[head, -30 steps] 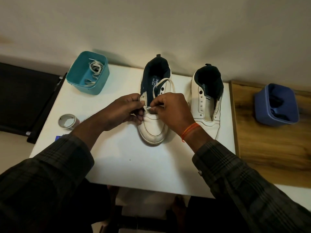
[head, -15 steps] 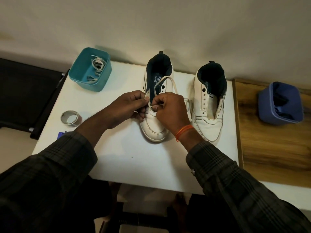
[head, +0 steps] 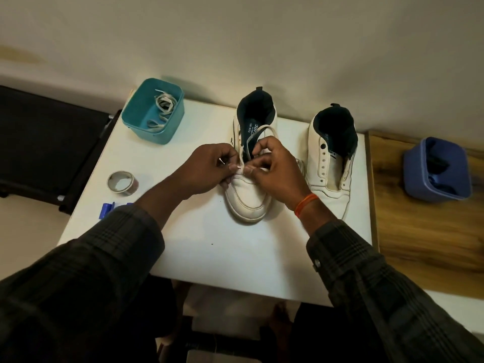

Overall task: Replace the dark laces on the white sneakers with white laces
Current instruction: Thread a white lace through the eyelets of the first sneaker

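Both hands pinch white lace [head: 258, 129] | left hand [head: 209, 167] | right hand [head: 275, 163] | lower eyelets hidden

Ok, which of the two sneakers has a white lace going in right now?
The left sneaker, the one under both hands: a white lace loops over its dark tongue. The right sneaker beside it shows bare eyelets, no lace threaded through them.

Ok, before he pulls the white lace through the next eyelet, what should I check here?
1. Left hand pinches the white lace: ok.
2. Right hand holds lace at the left sneaker: ok.
3. Lace seated in lowest eyelets: cannot tell, fingers hide them.
4. Right sneaker unlaced, dark lace out: ok.
5. Spare white lace in teal bin: ok.
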